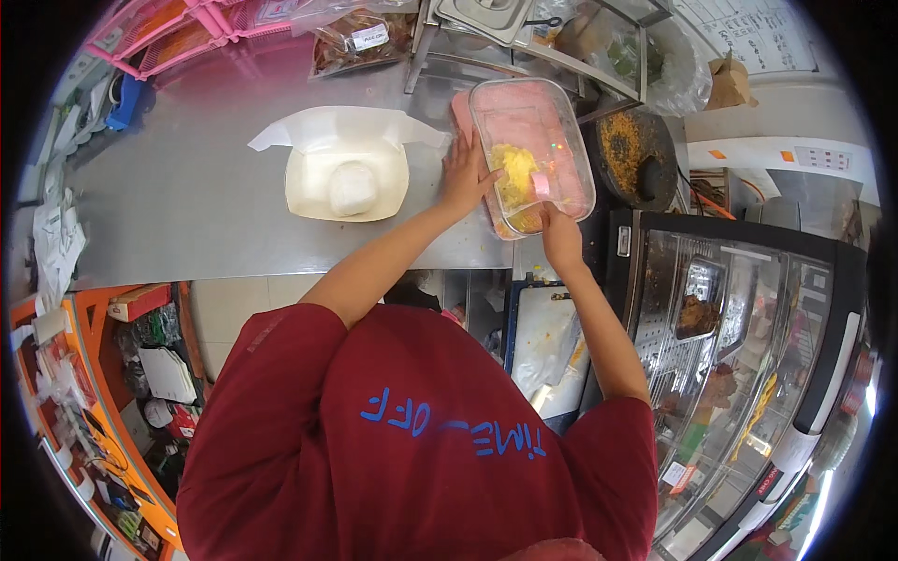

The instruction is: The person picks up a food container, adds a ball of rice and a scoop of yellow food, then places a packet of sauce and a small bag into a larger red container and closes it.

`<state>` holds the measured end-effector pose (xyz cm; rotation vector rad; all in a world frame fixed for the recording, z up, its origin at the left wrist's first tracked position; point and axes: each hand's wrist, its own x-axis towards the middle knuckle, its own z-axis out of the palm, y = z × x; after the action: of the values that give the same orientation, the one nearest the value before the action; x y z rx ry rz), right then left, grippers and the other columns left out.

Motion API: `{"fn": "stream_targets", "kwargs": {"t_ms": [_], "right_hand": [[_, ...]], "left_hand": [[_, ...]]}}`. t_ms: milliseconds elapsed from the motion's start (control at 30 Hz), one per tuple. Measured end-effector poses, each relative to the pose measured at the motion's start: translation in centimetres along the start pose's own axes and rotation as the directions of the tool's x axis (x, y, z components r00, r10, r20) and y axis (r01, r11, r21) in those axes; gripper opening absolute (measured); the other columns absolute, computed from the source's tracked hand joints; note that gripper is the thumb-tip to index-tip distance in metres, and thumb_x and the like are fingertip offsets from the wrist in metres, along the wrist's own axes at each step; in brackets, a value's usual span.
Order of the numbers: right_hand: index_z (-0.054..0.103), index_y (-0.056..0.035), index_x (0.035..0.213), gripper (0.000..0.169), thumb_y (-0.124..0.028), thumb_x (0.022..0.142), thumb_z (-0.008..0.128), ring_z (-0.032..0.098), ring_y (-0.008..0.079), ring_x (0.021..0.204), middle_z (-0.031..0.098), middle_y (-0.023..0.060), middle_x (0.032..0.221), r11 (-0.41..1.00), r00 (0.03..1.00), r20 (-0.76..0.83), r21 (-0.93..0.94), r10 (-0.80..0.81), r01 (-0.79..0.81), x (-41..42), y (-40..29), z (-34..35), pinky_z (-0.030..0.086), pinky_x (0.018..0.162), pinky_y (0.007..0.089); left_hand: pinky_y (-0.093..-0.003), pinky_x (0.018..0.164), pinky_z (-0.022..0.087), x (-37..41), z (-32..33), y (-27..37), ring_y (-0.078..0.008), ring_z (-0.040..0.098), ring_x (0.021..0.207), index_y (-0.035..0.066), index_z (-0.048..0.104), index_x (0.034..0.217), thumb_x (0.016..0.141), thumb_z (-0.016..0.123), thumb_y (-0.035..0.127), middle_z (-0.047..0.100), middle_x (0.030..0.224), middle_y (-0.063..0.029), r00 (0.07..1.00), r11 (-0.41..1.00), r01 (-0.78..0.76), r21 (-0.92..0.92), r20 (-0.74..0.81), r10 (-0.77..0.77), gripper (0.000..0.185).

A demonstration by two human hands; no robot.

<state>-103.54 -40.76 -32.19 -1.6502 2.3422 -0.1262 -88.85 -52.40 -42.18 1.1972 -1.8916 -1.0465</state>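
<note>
A clear rectangular container (561, 105) stands at the right of the steel table, over a pink board or tray (461, 116). Yellow shredded food (515, 168) lies in its left and near part. My left hand (463, 175) grips the left rim, with the thumb over the edge. Closed at the near rim, my right hand (563, 238) holds a pink utensil (540, 184) whose end reaches into the container; its handle is mostly hidden. To the left sits an unfolded paper food box (302, 175), with a rounded white mound, apparently rice (352, 189), inside.
A stone mortar (659, 147) with orange-brown crumbs stands right of the container, above a glass display cabinet (729, 280). A metal rack (484, 56) and a bag of dark food (358, 45) stand behind. Pink baskets (151, 56) occupy the far left. A cutting board (540, 315) lies below the table edge.
</note>
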Motion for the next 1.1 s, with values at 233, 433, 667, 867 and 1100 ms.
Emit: {"fn": "stream_targets", "kwargs": {"t_ms": [233, 433, 667, 867, 1100], "right_hand": [[0.057, -0.0037, 0.103, 0.024, -0.016, 0.086, 0.047, 0.058, 0.0380, 0.081, 0.060, 0.0225, 0.088, 0.938, 0.915, 0.213, 0.008, -0.341, 0.348, 1.2, 0.8, -1.5, 0.046, 0.069, 0.0440], [0.054, -0.0016, 0.089, 0.015, -0.010, 0.081, 0.045, 0.060, 0.0350, 0.077, 0.060, 0.0202, 0.080, 0.796, 0.764, 0.374, -0.102, -0.525, 0.597, 2.5, -0.2, -2.2, 0.046, 0.067, 0.0429], [0.058, -0.0017, 0.088, 0.017, -0.011, 0.084, 0.045, 0.061, 0.0323, 0.077, 0.061, 0.0177, 0.077, 0.631, 0.606, 0.579, -0.192, -0.545, 0.751, 4.2, -0.9, -3.6, 0.048, 0.067, 0.0398], [0.058, -0.0016, 0.107, 0.029, -0.009, 0.080, 0.053, 0.060, 0.0332, 0.073, 0.061, 0.0178, 0.079, 0.709, 0.528, 0.592, 0.106, -0.608, 0.697, 4.9, 0.7, -5.5, 0.046, 0.068, 0.0378], [0.060, -0.0092, 0.111, 0.028, -0.018, 0.084, 0.056, 0.052, 0.0135, 0.055, 0.058, 0.0030, 0.069, 0.919, 0.596, 0.742, 0.393, -0.308, -0.014, 5.8, 3.3, -5.7, 0.044, 0.053, 0.0256]], "left_hand": [[-0.0602, 0.100, 0.014, -0.2, -0.3, 0.4, -0.0435, 0.010, 0.131, 0.008, 0.004, 0.141, 0.078, 0.059, 0.044, 0.010, 0.142, -0.0269, 0.999, 0.999, 0.034, -0.012, 0.038, -0.033, 0.091], [-0.0628, 0.097, 0.017, -0.5, -0.1, 0.1, -0.0467, 0.012, 0.130, 0.013, 0.004, 0.142, 0.076, 0.058, 0.049, 0.011, 0.140, -0.0304, 1.000, 1.000, 0.010, -0.027, -0.010, -0.011, 0.092], [-0.0595, 0.101, 0.011, -0.6, -0.5, 0.6, -0.0443, 0.009, 0.131, 0.010, 0.004, 0.141, 0.078, 0.057, 0.048, 0.011, 0.141, -0.0281, 1.000, 1.000, 0.027, 0.010, 0.012, -0.028, 0.091], [-0.0595, 0.101, 0.011, -0.3, -0.8, 0.7, -0.0440, 0.010, 0.131, 0.007, 0.004, 0.141, 0.078, 0.057, 0.049, 0.012, 0.141, -0.0281, 1.000, 0.999, 0.005, 0.037, 0.009, -0.006, 0.092], [-0.0597, 0.101, 0.014, -0.3, -0.5, 0.3, -0.0443, 0.013, 0.130, 0.006, 0.006, 0.140, 0.077, 0.057, 0.049, 0.011, 0.141, -0.0285, 1.000, 0.999, -0.005, 0.046, 0.003, 0.005, 0.092]]}}
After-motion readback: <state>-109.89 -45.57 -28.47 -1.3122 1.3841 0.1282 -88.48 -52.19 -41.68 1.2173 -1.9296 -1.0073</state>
